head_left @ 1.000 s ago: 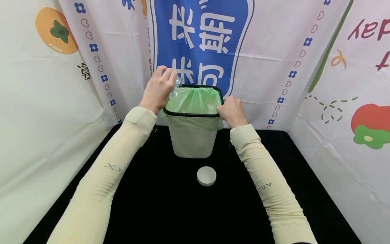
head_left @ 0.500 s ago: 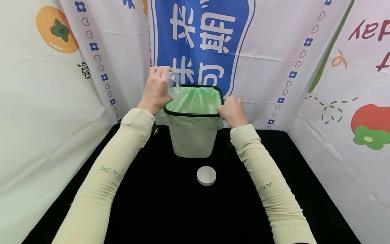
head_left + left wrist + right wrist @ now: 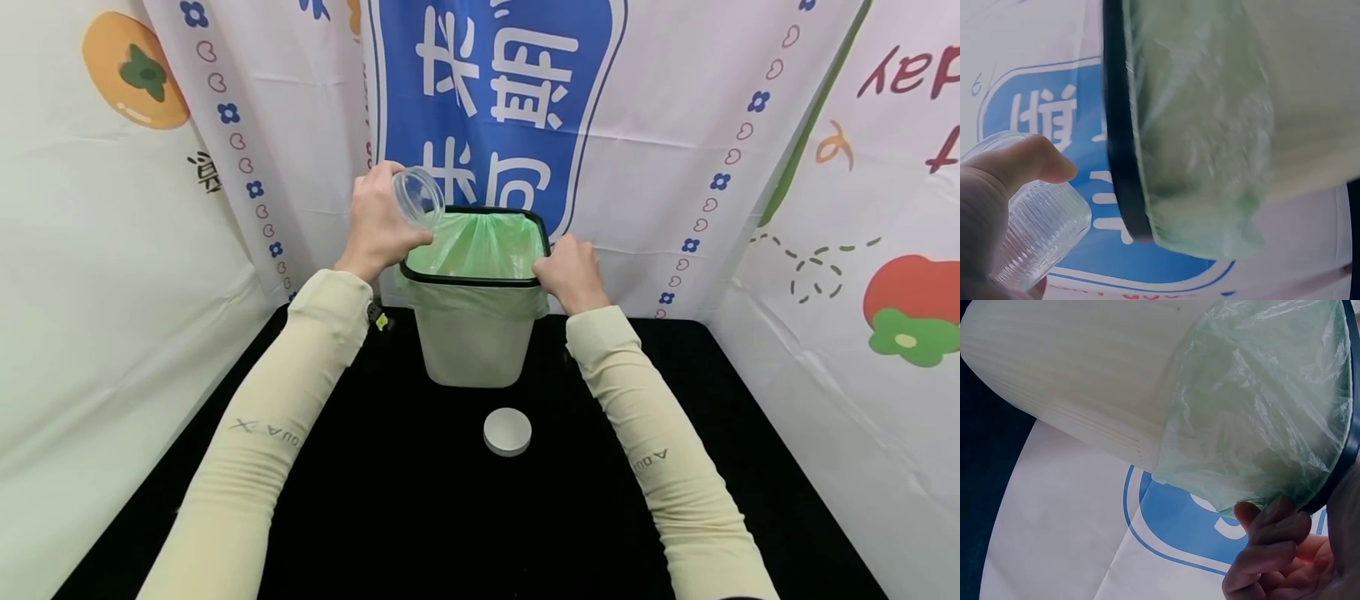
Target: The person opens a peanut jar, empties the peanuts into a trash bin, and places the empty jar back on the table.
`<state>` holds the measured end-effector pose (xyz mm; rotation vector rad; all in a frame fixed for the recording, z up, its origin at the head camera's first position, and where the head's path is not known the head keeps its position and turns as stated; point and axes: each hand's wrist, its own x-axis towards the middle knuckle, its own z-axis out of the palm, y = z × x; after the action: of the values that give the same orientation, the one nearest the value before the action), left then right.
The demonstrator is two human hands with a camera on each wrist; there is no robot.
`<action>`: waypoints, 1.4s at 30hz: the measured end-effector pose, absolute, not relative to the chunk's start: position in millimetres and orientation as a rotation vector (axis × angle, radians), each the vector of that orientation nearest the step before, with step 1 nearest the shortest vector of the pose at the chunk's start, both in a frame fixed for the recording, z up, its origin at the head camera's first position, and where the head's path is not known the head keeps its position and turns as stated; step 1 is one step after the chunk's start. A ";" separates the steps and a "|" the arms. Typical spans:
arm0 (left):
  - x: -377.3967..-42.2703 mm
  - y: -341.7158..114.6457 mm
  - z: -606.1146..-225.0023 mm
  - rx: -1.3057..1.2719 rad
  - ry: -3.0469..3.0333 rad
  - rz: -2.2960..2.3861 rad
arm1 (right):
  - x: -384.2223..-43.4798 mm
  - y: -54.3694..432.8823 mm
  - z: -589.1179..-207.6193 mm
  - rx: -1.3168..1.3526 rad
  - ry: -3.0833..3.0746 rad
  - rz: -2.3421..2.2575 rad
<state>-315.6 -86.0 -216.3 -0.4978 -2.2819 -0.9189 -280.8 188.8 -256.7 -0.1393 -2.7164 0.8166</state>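
My left hand (image 3: 378, 218) grips a clear ribbed jar (image 3: 418, 197) above the left rim of a trash can. The jar is tilted, its open mouth toward the can, and looks empty. In the left wrist view my thumb lies across the jar (image 3: 1047, 219). The cream trash can (image 3: 474, 342) has a black rim ring (image 3: 480, 282) and a green plastic liner (image 3: 495, 242) folded over its edge. At the can's right rim, my right hand (image 3: 572, 273) holds on with curled fingers, seen under the liner (image 3: 1254, 412) in the right wrist view.
A white round lid (image 3: 507, 432) lies on the black tabletop (image 3: 420, 500) in front of the can. Behind stands a printed cloth backdrop (image 3: 645, 150). A small dark and yellow object (image 3: 380, 318) sits beside the left cuff.
The left hand has turned the jar from over the liner back toward the left, so its mouth now faces more toward the head view. The right hand and can hold still.
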 end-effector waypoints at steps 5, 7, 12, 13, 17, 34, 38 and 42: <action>-311.0 -85.6 -215.6 -0.415 -2.304 -1.037 | -281.1 188.5 -256.0 -0.143 -2.721 0.812; -308.3 -84.9 -214.8 -0.390 -2.306 -1.088 | -281.1 188.6 -256.1 -0.143 -2.722 0.808; -299.3 -83.2 -211.2 -0.330 -2.303 -1.243 | -281.7 189.5 -256.8 -0.134 -2.712 0.823; -297.3 -83.2 -210.4 -0.317 -2.308 -1.266 | -281.9 189.6 -257.2 -0.135 -2.710 0.829; -291.0 -84.9 -207.7 -0.272 -2.339 -1.323 | -282.0 189.8 -257.1 -0.139 -2.698 0.838; -274.2 -96.1 -214.4 -0.336 -2.354 -1.518 | -282.4 188.6 -257.1 -0.176 -2.719 0.819; -268.6 -95.4 -218.1 -0.374 -2.345 -1.543 | -282.5 188.3 -256.1 -0.181 -2.727 0.824; -261.5 -93.8 -221.1 -0.408 -2.323 -1.551 | -282.4 187.9 -255.5 -0.175 -2.725 0.827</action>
<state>-261.5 -93.8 -221.1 -0.4084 -2.3233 -1.5515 -282.4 187.9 -255.5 -0.1747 -2.7249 0.8271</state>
